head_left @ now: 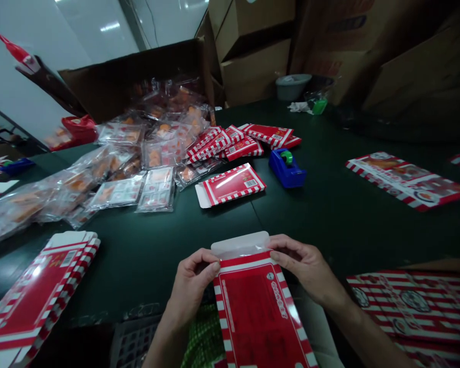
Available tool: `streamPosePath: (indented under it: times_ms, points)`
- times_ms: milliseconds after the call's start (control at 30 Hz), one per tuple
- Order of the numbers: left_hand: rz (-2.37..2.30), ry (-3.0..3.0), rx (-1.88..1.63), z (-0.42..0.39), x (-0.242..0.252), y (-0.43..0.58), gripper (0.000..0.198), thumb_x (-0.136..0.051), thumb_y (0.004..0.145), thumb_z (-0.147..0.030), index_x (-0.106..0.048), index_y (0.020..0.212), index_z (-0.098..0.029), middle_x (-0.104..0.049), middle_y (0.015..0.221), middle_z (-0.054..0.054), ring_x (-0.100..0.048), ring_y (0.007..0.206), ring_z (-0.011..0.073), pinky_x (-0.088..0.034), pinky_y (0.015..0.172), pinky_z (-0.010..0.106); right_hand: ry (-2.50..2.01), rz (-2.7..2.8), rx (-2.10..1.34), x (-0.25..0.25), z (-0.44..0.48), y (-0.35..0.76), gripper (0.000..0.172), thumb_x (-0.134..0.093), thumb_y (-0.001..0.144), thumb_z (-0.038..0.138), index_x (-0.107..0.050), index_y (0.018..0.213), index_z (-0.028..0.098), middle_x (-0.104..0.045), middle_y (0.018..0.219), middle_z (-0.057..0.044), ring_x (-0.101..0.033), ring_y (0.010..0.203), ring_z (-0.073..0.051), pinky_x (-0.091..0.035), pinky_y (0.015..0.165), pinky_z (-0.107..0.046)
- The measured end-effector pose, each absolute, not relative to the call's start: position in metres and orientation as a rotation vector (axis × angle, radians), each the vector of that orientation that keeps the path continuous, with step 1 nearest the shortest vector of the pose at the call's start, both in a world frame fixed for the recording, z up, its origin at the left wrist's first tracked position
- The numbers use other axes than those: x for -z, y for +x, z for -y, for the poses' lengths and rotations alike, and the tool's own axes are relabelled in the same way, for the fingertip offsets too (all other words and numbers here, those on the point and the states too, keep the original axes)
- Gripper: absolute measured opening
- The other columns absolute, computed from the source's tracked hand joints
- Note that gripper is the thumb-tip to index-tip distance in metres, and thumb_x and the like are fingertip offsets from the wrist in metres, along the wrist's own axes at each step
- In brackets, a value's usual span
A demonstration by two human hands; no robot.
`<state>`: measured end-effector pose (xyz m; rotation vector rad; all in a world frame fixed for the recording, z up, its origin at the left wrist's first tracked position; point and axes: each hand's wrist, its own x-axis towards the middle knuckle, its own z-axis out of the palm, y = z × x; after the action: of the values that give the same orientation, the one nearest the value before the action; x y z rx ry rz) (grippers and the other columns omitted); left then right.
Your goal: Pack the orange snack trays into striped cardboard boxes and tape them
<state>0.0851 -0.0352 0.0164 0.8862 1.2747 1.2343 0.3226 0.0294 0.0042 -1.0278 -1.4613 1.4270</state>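
I hold a flat red-and-white striped carton point(258, 306) near the table's front edge, its white end flap raised at the far end. My left hand point(193, 283) pinches the carton's upper left corner. My right hand point(304, 266) grips the upper right corner, fingers curled at the flap's fold. Another striped carton point(233, 185) with an open flap lies on the dark green table point(322, 214) beyond my hands.
A heap of clear packets with orange contents point(130, 163) spreads across the left, backed by an open cardboard box point(138, 76). A blue tape dispenser point(286, 168) sits mid-table. Flat carton stacks lie at front left point(38, 296), front right point(417, 306) and right point(406, 179). Cardboard boxes stand behind.
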Motion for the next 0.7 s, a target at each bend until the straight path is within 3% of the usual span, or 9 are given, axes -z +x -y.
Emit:
streamPosePath:
  times_ms: [167, 300, 367, 500, 600, 700]
  points:
    - [-1.18, 0.789, -1.269, 0.03, -0.015, 0.089, 0.028, -0.079, 0.071, -0.024, -0.063, 0.094, -0.022, -0.063, 0.082, -0.002, -0.056, 0.075, 0.0124, -0.045, 0.069, 0.022, -1.012, 1.525, -1.49, -0.02, -0.032, 0.33, 0.024, -0.07, 0.079, 0.041, -0.069, 0.067, 0.019, -0.068, 0.086, -0.003, -0.064, 0.079, -0.018, -0.053, 0.07, -0.027]
    - [-1.216, 0.959, -1.095, 0.023, -0.022, 0.088, 0.012, -0.071, 0.074, -0.022, -0.061, 0.074, -0.016, -0.056, 0.068, -0.003, -0.048, 0.063, 0.0097, -0.039, 0.061, 0.021, -1.122, 1.453, -1.369, -0.025, -0.028, 0.333, 0.02, -0.076, 0.073, 0.039, -0.066, 0.079, 0.022, -0.068, 0.081, -0.002, -0.064, 0.074, -0.018, -0.053, 0.064, -0.026]
    - [-1.209, 1.023, -1.048, 0.022, -0.028, 0.088, 0.008, -0.068, 0.073, -0.02, -0.061, 0.072, -0.016, -0.057, 0.071, -0.002, -0.049, 0.065, 0.0106, -0.038, 0.061, 0.022, -1.098, 1.478, -1.429, -0.026, -0.026, 0.335, 0.023, -0.076, 0.072, 0.039, -0.066, 0.085, 0.023, -0.067, 0.08, -0.002, -0.063, 0.074, -0.017, -0.052, 0.064, -0.026]
    - [-1.163, 1.033, -1.028, 0.025, -0.038, 0.096, 0.015, -0.065, 0.079, -0.028, -0.058, 0.073, -0.016, -0.066, 0.093, 0.004, -0.056, 0.081, 0.0143, -0.043, 0.071, 0.025, -1.058, 1.475, -1.567, -0.03, -0.022, 0.339, 0.03, -0.07, 0.078, 0.044, -0.062, 0.063, 0.019, -0.064, 0.082, -0.003, -0.06, 0.072, -0.015, -0.05, 0.064, -0.025]
    - [-1.267, 1.07, -1.003, 0.024, -0.042, 0.108, 0.024, -0.07, 0.078, -0.031, -0.053, 0.068, -0.016, -0.066, 0.085, 0.002, -0.053, 0.072, 0.0117, -0.041, 0.066, 0.023, -1.127, 1.409, -1.664, -0.037, -0.023, 0.341, 0.031, -0.076, 0.071, 0.038, -0.055, 0.058, 0.019, -0.065, 0.085, -0.003, -0.061, 0.075, -0.015, -0.051, 0.065, -0.026]
    - [-1.26, 1.087, -0.929, 0.014, -0.048, 0.115, 0.019, -0.075, 0.071, -0.026, -0.058, 0.074, -0.016, -0.06, 0.072, -0.003, -0.049, 0.063, 0.0093, -0.038, 0.058, 0.022, -1.15, 1.456, -1.743, -0.046, -0.028, 0.34, 0.024, -0.079, 0.067, 0.034, -0.059, 0.068, 0.02, -0.065, 0.084, -0.001, -0.061, 0.073, -0.015, -0.051, 0.061, -0.025]
